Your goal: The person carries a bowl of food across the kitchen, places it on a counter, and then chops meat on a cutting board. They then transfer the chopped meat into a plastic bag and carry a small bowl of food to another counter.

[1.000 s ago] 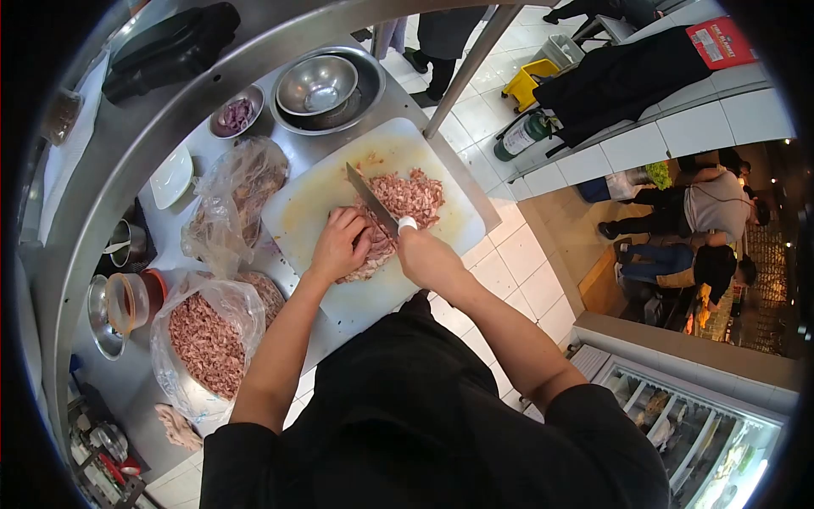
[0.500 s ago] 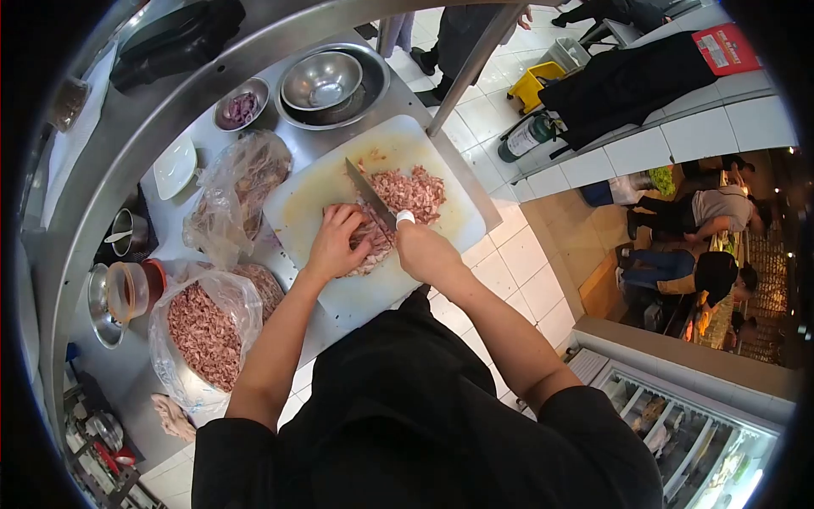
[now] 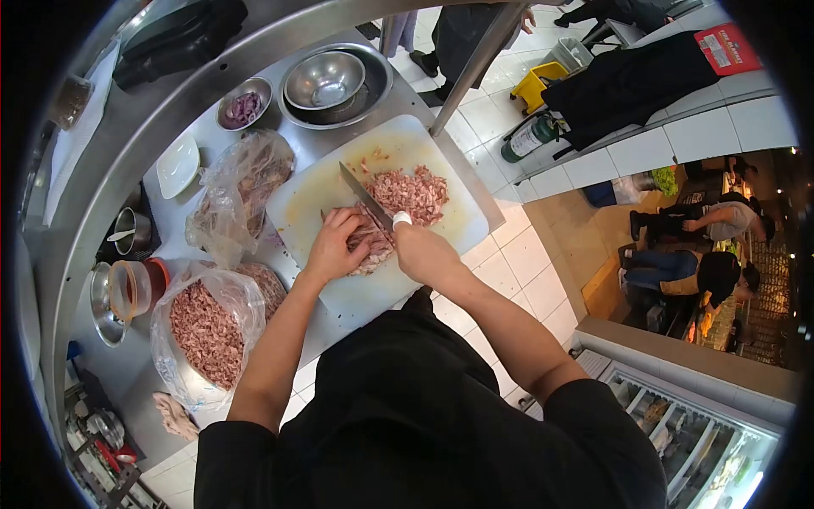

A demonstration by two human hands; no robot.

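Note:
My right hand (image 3: 422, 250) is closed round the white handle of a kitchen knife (image 3: 366, 195), whose blade points up and left across the white cutting board (image 3: 318, 293). My left hand (image 3: 337, 245) presses with bent fingers on a piece of raw meat (image 3: 373, 251), just left of the blade. To the right of the knife lies a heap of chopped meat (image 3: 414, 193) on the board. Left of my left forearm, a clear plastic bag (image 3: 246, 293) holds more chopped meat (image 3: 203, 332).
Beyond the board stand steel bowls (image 3: 326, 81); one smaller bowl (image 3: 244, 103) holds purple pieces. A second plastic bag (image 3: 222, 204) and a white dish (image 3: 178, 167) are on the left. A metal post (image 3: 475, 72) rises near the board's far corner. Several people are in the background.
The knife has shifted slightly left along the meat, with my right hand. My left hand stays on the meat. The whole view has moved very slightly.

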